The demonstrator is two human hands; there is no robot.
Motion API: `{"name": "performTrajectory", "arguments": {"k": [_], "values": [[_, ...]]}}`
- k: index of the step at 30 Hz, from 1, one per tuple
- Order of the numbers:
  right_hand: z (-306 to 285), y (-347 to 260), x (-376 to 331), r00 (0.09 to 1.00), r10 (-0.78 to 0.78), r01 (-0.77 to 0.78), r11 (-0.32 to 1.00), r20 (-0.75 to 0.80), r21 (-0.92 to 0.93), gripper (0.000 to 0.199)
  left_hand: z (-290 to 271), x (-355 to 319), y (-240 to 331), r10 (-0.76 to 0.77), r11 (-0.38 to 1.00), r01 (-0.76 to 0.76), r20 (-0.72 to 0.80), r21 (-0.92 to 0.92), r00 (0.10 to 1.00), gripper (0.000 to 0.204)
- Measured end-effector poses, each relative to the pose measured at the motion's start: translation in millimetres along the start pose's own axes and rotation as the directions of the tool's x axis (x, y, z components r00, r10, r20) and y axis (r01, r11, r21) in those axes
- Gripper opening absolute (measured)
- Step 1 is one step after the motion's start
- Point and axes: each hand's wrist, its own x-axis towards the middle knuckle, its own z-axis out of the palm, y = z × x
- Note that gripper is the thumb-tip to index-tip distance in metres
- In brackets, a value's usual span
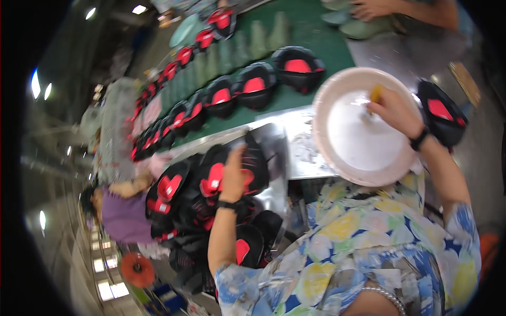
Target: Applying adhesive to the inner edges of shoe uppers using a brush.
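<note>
My right hand point(396, 111) is over a pale pink basin point(326, 89) with white liquid point(358, 145) in it. Its fingers close round a small yellow-handled brush point(376, 94), whose lower end is blurred near the liquid. My left hand point(233, 176), slightly smeared by motion, reaches over a pile of black shoe uppers point(211, 163) with red insides. Its fingers stretch out beside one black upper point(255, 160); whether they touch it I cannot make out.
Rows of black-and-red uppers point(254, 87) and green shoe lasts point(258, 42) cover the green table point(332, 37). Another upper point(443, 113) sits right of the basin. A co-worker's hand point(371, 8) rests by lasts at the far right; a person in purple point(124, 213) is at the left.
</note>
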Motion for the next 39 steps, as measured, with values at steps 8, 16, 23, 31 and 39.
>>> {"name": "performTrajectory", "arguments": {"k": [8, 16, 23, 31, 39], "values": [[71, -35, -20, 0.808, -0.304, 0.36, 0.933, 0.504, -0.016, 0.022, -31, 10, -9, -0.263, 0.902, 0.13, -0.284, -0.412, 0.922, 0.042], [-15, -34, -5, 0.927, -0.361, 0.368, 0.928, 0.1, -0.058, 0.019, -30, 49, 31, -0.257, 0.652, 0.27, 0.129, -0.708, 0.958, 0.054], [-33, -89, 12, 0.834, -0.543, 0.543, 0.777, -0.096, 0.318, 0.022, -8, 88, 86, -0.152, 0.691, 0.333, 0.321, -0.642, 0.935, 0.061], [-38, -82, -5, 0.928, -0.231, 0.285, 0.945, -0.294, 0.158, 0.034, 18, 81, 100, -0.306, 0.352, 0.182, 0.071, -0.918, 0.949, 0.051], [10, -77, -17, 0.951, 0.056, 0.106, 0.867, -0.305, 0.487, 0.035, 54, 87, 72, -0.266, 0.397, 0.012, -0.102, -0.918, 0.959, 0.038]]}}
